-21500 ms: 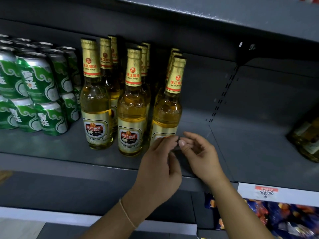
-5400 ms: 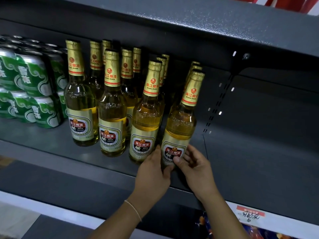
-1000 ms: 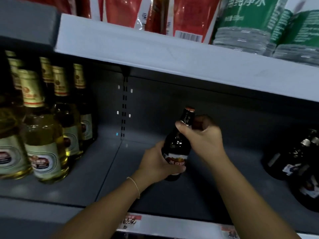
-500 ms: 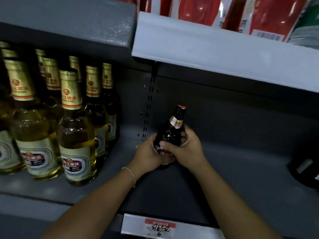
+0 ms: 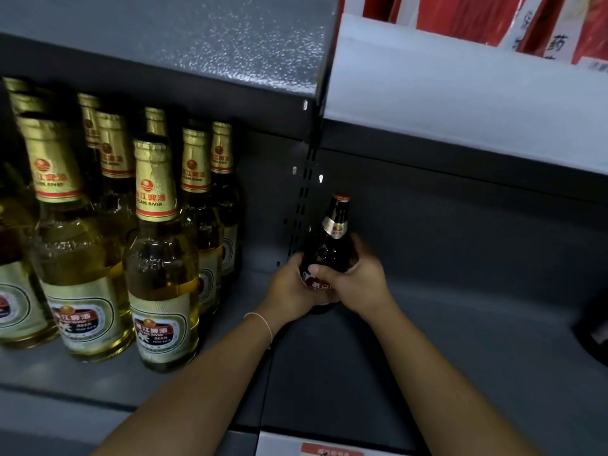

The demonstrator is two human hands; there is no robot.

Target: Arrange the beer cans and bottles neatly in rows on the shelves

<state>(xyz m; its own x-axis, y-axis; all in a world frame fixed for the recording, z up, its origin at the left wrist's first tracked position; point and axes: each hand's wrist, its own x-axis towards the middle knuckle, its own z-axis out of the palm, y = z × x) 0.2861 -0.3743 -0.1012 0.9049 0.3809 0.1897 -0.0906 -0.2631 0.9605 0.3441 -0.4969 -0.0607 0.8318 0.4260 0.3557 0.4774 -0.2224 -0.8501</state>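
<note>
The grey shelf (image 5: 444,324) carries everything here. Left of its slotted upright (image 5: 304,192) stand rows of golden Pearl River beer bottles (image 5: 161,258). Just right of that upright a dark brown beer bottle (image 5: 330,245) stands upright, deep on the shelf. The left hand (image 5: 289,291) and right hand (image 5: 357,284) wrap its lower body from either side, fingers (image 5: 320,271) closed across its red label.

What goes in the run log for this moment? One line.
hands: left and right grip dark bottle | bottle: upright | location: shelf, right of gold-foil bottles
</note>
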